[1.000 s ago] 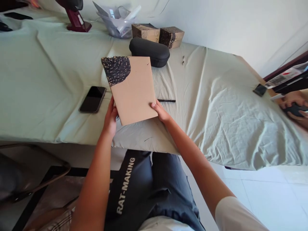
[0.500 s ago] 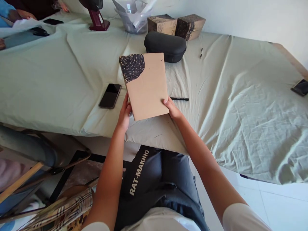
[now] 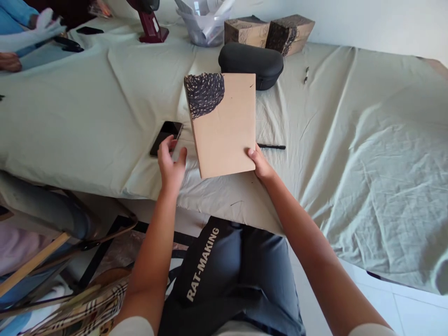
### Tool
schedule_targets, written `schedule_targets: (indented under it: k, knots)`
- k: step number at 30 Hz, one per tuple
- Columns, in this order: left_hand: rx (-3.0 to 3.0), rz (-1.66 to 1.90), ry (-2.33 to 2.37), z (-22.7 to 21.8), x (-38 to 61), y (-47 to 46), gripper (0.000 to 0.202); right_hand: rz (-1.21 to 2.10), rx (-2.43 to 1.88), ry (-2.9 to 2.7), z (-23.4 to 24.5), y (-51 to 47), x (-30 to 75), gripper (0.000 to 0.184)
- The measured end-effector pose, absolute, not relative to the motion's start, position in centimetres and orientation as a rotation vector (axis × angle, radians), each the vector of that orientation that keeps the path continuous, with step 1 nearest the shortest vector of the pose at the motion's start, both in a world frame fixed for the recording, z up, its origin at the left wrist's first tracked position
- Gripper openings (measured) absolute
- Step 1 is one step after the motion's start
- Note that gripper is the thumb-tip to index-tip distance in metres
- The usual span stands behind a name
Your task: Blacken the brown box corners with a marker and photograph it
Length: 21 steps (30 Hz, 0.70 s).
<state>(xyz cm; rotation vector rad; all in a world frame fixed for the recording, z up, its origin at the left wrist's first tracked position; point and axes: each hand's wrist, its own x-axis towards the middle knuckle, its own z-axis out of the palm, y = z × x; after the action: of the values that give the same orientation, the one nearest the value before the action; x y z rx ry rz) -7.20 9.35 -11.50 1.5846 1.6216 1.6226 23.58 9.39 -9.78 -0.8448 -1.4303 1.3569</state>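
— What's over on the left?
— In the upper left, another person's hand (image 3: pixel 10 62) beside the cloth (image 3: pixel 87 102), then a dark red stand (image 3: pixel 150 28)

— And nearer you?
— A phone (image 3: pixel 164 130), lying left of centre. My left hand (image 3: pixel 171 170) is at its lower edge, fingers loosely bent, thumb spread away, nothing in my grasp; whether my fingertips touch the phone, I can't tell

— Then what?
— A plastic tub (image 3: pixel 199 28) at the top, and in the middle of the frame the flat cardboard box (image 3: pixel 227 135), slanted over the cloth, a black scribble (image 3: pixel 205 93) in its upper left corner. My left hand is apart from it

— Behind that?
— A black case (image 3: pixel 250 60), partly covered by the flat cardboard box

— And your right hand?
— My right hand (image 3: pixel 262 164) grips the flat cardboard box near its lower right corner, thumb on the front. A black pen (image 3: pixel 276 147) lies just beside
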Motion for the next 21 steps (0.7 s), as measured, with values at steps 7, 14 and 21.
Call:
schedule_targets:
  k: [7,14,21]
  knots:
    - [1.424,1.051,2.230,-8.2,-10.0,17.4,0.077,1.359,-0.836,-1.398,-9.7,9.0,23.8,0.091]
    - [1.283,1.156,2.195,-3.9,-7.1,17.6,0.073,1.352,-0.829,-1.389,-9.0,8.6,23.8,0.095]
    - [1.325,2.113,1.700,0.1,-2.2,7.4,0.075,1.335,-0.826,-1.445,-8.1,8.2,23.7,0.094]
